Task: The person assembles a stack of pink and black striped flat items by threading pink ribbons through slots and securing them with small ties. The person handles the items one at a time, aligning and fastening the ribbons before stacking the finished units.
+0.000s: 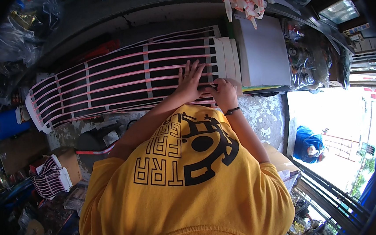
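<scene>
A long black sheet (118, 79) with pale pink strips along its length and grey bands across it lies over the work surface. It seems to rest on more such sheets, whose pale ends show at the right. My left hand (190, 81) is laid flat on the sheet near its right end, fingers spread. Just right of it, my right hand (224, 95), with a dark band at the wrist, has its fingers bent together at the sheet's near right edge. Whatever sits between those fingertips is too small to make out.
White paper (264, 50) is stacked right of the sheet, beside plastic-wrapped goods (309, 63). Crumpled pinkish strips (246, 3) hang above. At left are a blue container (8, 124) and a smaller striped bundle (50, 177). A person in blue (307, 142) is outside, beyond the bright opening.
</scene>
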{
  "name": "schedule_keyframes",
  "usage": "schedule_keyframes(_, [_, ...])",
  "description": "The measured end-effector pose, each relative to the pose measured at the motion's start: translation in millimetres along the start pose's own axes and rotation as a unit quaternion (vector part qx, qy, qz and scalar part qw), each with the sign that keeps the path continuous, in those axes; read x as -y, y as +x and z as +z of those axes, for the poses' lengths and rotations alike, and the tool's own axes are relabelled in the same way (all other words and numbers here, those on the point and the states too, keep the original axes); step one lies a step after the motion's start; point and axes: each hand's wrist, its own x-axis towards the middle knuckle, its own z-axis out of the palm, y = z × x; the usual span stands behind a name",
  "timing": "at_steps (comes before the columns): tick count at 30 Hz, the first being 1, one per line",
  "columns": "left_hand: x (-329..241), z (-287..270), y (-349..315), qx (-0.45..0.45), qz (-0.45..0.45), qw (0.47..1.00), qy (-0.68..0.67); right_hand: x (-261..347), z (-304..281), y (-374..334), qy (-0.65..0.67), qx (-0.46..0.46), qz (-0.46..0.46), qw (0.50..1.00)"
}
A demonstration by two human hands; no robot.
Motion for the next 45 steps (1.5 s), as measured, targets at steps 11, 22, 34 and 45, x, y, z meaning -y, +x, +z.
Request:
schedule_keyframes(11, [0.8,4.4,-0.3,-0.041,0.008,0.999,-0.020,-20.7,20.0,8.3,0.045,-0.089,-0.034,0.994])
schedule_keyframes(22, [0.2,3.2,-0.6,-0.018,-0.004,1.000,-0.011,-16.8,0.2,23.4,0.039,-0.083,-0.054,0.994])
schedule_keyframes(34, [4.9,7.5,-1.1,-0.035,0.013,0.999,0.000,-4.0,-18.6,47.2,0.080,0.011,-0.017,0.997])
schedule_keyframes(45, [6.4,8.4,-0.3,-0.035,0.015,0.999,-0.010,-8.9,-24.0,-2.0,0.068,0.106,0.024,0.992])
